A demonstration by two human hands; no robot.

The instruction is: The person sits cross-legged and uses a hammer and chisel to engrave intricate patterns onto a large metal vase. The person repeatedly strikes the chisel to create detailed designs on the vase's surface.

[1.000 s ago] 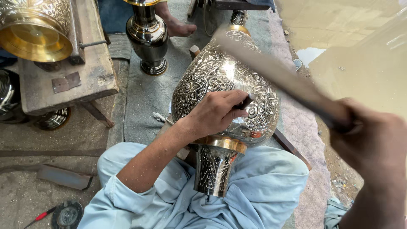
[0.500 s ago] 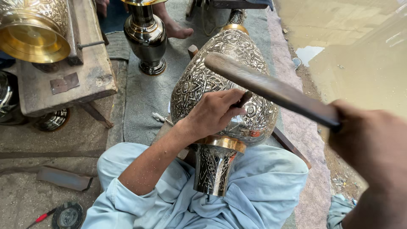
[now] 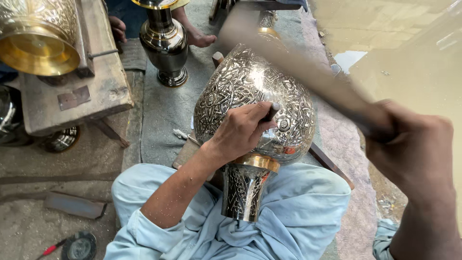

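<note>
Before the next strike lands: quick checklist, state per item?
1. Left hand grips the chisel: ok.
2. Chisel tip seated on the engraved vase: cannot tell, fingers cover it.
3. Right hand holds the striking bar: ok, bar motion-blurred.
4. Vase braced across the lap, foot toward the body: ok.
5. Bar's path clear of the second vase: ok, it stands apart.
6. Another person's bare foot near that vase: ok, out of the way.

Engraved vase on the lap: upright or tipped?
Tipped. The engraved vase lies on its side across the lap, foot toward the camera, neck pointing away.
</note>
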